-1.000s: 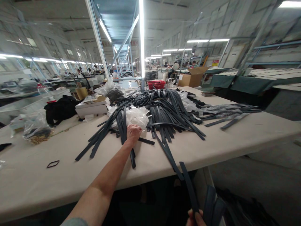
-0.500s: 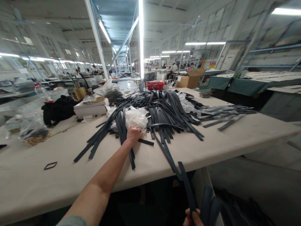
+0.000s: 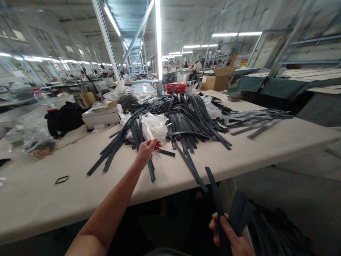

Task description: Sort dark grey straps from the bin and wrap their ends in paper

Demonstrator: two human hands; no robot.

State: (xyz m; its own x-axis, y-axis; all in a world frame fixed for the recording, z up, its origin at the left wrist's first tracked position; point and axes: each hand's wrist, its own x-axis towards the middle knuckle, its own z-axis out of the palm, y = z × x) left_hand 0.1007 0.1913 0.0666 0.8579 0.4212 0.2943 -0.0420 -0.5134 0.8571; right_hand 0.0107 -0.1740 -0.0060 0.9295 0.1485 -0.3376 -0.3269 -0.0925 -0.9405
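Observation:
My left hand point(image 3: 147, 149) is stretched over the table with thumb and fingers pinched on a thin translucent plastic piece. Just behind it lies a crumpled heap of white plastic film point(image 3: 156, 126). Dark flat straps point(image 3: 183, 124) are piled around the film, several with their ends toward me. At the lower right, my right hand point(image 3: 231, 233) is closed around one dark strap point(image 3: 215, 190), whose free end points up and away from me. More dark straps point(image 3: 241, 211) are beside that hand, over the table's near side.
On the table point(image 3: 106, 192) lie a black rectangular ring point(image 3: 62, 179), a white box point(image 3: 101, 117), a black cloth item point(image 3: 66, 119) and a bag of small pieces point(image 3: 39, 145). A red basket point(image 3: 176, 88) and cardboard box point(image 3: 217, 79) are farther back. Dark straps point(image 3: 279, 231) hang at lower right.
My left hand has lifted slightly from the film heap and drawn back, its fingers now pinched. My right hand has come further into view with the strap. The view has tilted a little downward.

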